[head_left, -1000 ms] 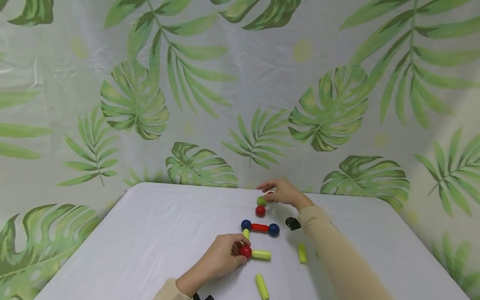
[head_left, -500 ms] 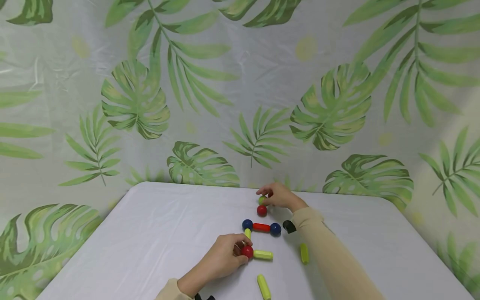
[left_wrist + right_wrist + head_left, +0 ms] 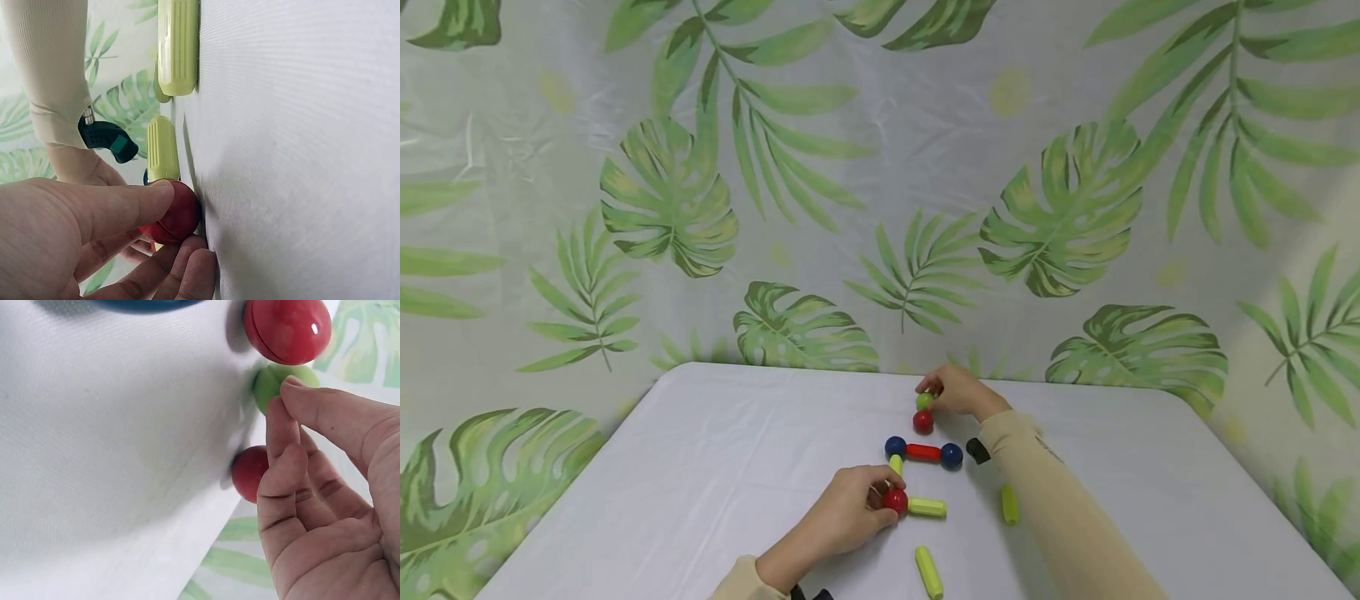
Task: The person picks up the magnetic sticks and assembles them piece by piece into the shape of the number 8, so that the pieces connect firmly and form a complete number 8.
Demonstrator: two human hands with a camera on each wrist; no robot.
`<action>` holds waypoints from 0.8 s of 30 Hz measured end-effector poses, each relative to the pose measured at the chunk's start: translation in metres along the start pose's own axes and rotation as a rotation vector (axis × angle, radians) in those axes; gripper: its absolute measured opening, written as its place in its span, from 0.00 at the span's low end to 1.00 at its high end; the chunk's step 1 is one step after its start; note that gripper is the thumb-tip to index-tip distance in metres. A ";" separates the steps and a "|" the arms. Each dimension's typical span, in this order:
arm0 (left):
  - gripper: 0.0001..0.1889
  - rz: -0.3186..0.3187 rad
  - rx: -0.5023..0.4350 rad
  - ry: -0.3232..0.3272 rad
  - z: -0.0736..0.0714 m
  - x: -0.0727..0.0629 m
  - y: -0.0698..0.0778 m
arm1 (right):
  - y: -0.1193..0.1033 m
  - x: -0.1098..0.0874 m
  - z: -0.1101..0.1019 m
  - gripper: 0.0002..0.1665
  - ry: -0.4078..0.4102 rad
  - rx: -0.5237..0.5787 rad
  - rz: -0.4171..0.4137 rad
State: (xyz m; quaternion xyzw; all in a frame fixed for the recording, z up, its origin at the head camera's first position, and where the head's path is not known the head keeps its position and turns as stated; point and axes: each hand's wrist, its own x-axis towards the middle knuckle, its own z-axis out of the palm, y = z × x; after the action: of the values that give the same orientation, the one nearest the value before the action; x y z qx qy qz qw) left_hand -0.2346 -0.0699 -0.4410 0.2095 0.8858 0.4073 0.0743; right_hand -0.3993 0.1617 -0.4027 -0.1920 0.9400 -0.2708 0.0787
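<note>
My left hand [image 3: 853, 508] pinches a red ball [image 3: 895, 501] between thumb and fingers, low at the tabletop. From that ball one yellow-green rod [image 3: 927, 507] points right. Another yellow-green rod [image 3: 897, 465] runs back to a blue ball [image 3: 896, 447], which a red rod [image 3: 922, 452] joins to a second blue ball [image 3: 951, 456]. Near the table's far edge, my right hand [image 3: 958, 393] has thumb and index finger on a green ball [image 3: 267, 387]. A glossy red ball [image 3: 289, 330] sits just in front of it, and another red ball [image 3: 249, 472] is partly hidden behind the fingers.
Two loose yellow-green rods lie on the white table [image 3: 737, 467]: one rod [image 3: 928, 572] near the front, another rod [image 3: 1010, 504] beside the right forearm. A black device [image 3: 977, 450] shows at the right wrist. A leaf-print curtain [image 3: 805, 208] hangs behind the table.
My right hand's fingers have come down and closed around the green ball after hovering over and beyond it. The left hand stays on its red ball.
</note>
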 end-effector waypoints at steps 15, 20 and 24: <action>0.15 0.011 0.000 0.001 0.000 0.001 0.000 | 0.003 0.000 0.005 0.17 -0.002 0.017 0.031; 0.15 0.010 -0.007 0.000 0.001 0.000 0.000 | 0.007 -0.004 0.006 0.18 0.005 0.068 0.041; 0.15 0.009 -0.010 0.001 0.000 0.000 0.000 | 0.012 -0.006 0.004 0.19 0.003 0.136 0.044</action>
State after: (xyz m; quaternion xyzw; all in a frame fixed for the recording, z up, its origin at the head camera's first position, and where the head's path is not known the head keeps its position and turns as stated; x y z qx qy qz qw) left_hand -0.2341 -0.0697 -0.4410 0.2130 0.8829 0.4121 0.0732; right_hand -0.3963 0.1715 -0.4120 -0.1653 0.9236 -0.3324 0.0961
